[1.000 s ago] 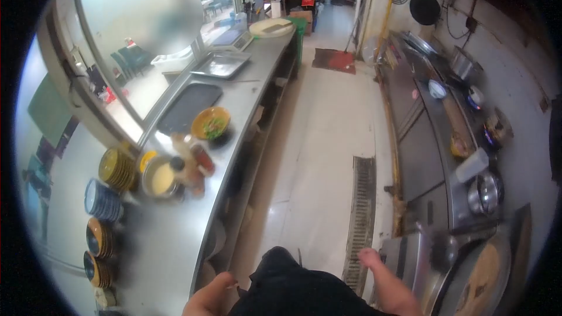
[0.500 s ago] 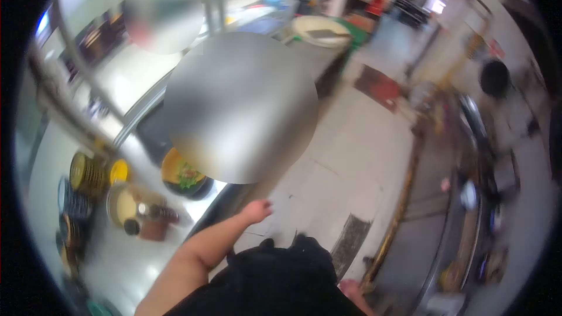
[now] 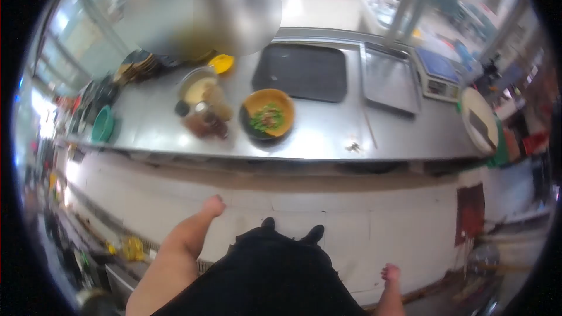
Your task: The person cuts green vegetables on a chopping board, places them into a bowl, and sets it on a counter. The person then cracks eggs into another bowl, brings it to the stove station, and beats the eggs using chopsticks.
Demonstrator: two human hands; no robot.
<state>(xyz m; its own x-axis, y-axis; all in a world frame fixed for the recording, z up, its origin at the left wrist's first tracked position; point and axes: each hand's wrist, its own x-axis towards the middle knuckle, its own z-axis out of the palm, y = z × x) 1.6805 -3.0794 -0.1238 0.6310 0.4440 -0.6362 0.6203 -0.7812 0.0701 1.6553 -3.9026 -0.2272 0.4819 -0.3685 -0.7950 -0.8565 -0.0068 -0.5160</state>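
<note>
My left hand point(image 3: 215, 205) hangs in front of the counter over the floor, its fingers curled in and nothing in them. Lower on the other side, my right hand point(image 3: 390, 272) hangs free, fingers loosely bent and slightly apart, holding nothing. Neither hand touches the steel counter point(image 3: 328, 134). On it stands a two-tone bowl point(image 3: 281, 99), orange-yellow and black inside, with chopped green and brownish food point(image 3: 267, 118). Left of the bowl are a metal pot point(image 3: 188, 85) with pale contents and a dark-topped jar point(image 3: 205, 118).
Behind the bowl lies a black tray point(image 3: 301, 72); a metal tray point(image 3: 389, 79) and a scale point(image 3: 438, 76) sit to its right. A thin stick point(image 3: 371, 130) lies near a small scrap point(image 3: 353, 147). A yellow dish point(image 3: 222, 63) and green basket point(image 3: 102, 124) stand left. A round white board point(image 3: 477, 111) carries a cleaver-like blade.
My view has swung round to face the counter, which was on the left and now runs across in front. My right hand shows more fully. Both hands stay without anything held.
</note>
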